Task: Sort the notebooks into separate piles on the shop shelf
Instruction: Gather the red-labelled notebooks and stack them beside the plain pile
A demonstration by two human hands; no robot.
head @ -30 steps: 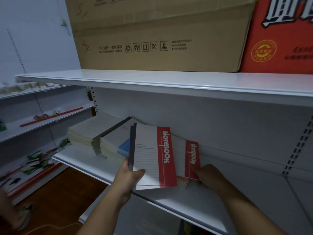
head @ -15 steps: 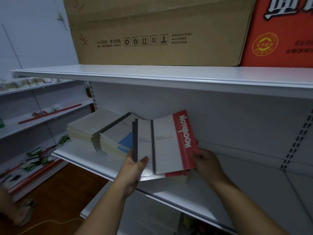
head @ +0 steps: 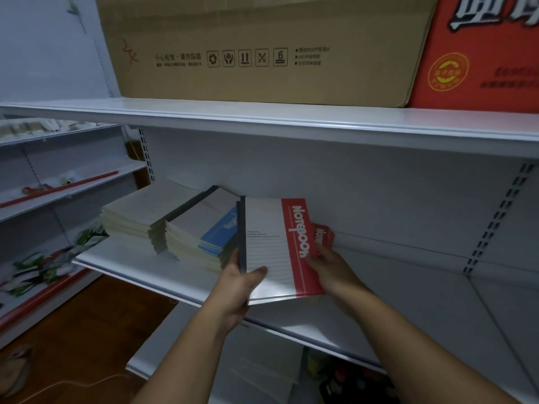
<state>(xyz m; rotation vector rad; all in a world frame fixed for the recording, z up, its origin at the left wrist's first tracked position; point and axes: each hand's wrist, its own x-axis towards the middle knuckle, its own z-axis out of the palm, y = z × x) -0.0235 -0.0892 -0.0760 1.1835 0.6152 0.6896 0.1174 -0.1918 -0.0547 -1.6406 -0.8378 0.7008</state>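
My left hand [head: 236, 287] grips a small stack of white notebooks with a red "Notebook" band [head: 277, 249] by its dark spine, thumb on the cover. My right hand [head: 329, 269] touches the stack's red right edge and reaches toward more red-banded notebooks [head: 322, 239] lying behind it on the white shelf [head: 408, 290]. To the left sits a pile with a blue-banded notebook [head: 218, 234] on top, and farther left a pile of plain grey-white notebooks [head: 137, 214].
A big brown cardboard box [head: 262, 48] and a red carton [head: 478, 51] stand on the upper shelf [head: 291, 121]. Side shelves at the left hold small goods [head: 43, 188]. Below lies a wooden floor [head: 73, 330]. More goods show on the lower shelf [head: 335, 371].
The red-banded notebook from my right hand has been laid on the stack in my left hand. My right hand now reaches back toward the red notebooks on the shelf.
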